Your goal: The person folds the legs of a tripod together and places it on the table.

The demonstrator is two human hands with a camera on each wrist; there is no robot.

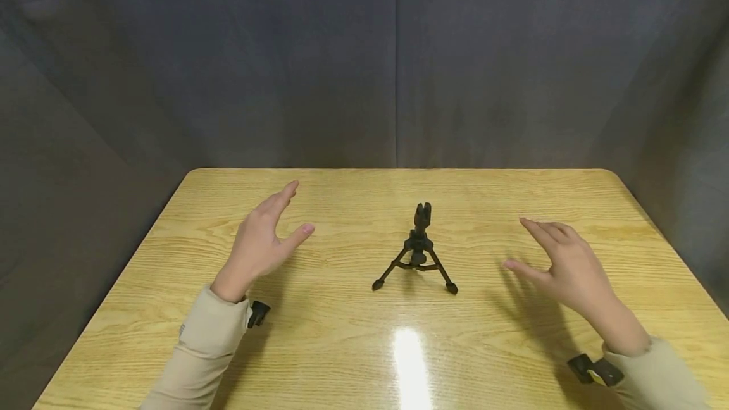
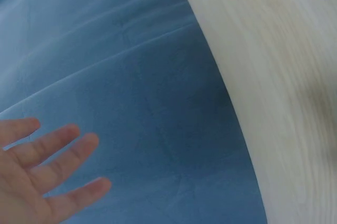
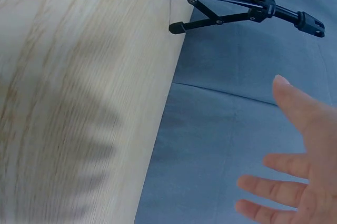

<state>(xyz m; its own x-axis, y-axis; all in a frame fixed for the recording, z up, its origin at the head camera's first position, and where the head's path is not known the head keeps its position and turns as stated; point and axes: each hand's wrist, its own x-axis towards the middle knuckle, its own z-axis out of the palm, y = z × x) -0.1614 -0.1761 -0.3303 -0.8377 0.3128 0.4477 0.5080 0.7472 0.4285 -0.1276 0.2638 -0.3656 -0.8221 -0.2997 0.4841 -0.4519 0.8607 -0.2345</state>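
A small black tripod (image 1: 418, 242) stands upright on the wooden table, its legs spread and a forked clamp-like head on top. To its left my left hand (image 1: 259, 239) hovers above the table, fingers extended and thumb apart, holding nothing. My right hand (image 1: 569, 264) is raised on the tripod's other side, with straight fingers pointing inward and nothing in it. The right wrist view shows the tripod (image 3: 258, 3) from the side, beyond the spread fingers of that hand (image 3: 310, 166). In the left wrist view, the left hand's fingers (image 2: 63, 163) are spread in front of the cloth.
The table (image 1: 319, 347) has a wood-grain top with rounded back corners and a bright light reflection near the front. Dark grey-blue cloth (image 1: 256, 68) hangs behind it and along both sides. A small black device (image 1: 258, 314) is strapped at the left wrist.
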